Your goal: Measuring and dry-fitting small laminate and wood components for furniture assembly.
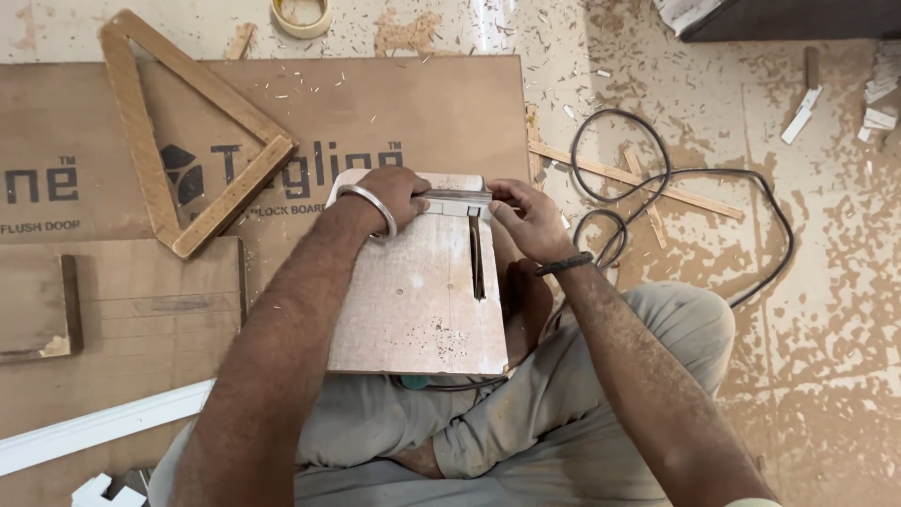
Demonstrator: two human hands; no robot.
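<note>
A small wooden board [413, 300] with a narrow slot [477, 258] cut in it rests over my lap. Across its far edge lies a thin pale strip [457, 200]. My left hand [394, 192], with a metal bangle on the wrist, presses on the left part of that strip. My right hand [526, 216], with a dark wristband, pinches the strip's right end between thumb and fingers. Both hands sit at the far end of the slot.
A large brown plywood sheet [422, 103] lies ahead with a wooden triangle frame [188, 131] on it. A black cable [657, 178] loops on the dusty floor at right, near thin wood strips [638, 178]. A tape roll [302, 16] sits at the top, and a white moulding [94, 427] at lower left.
</note>
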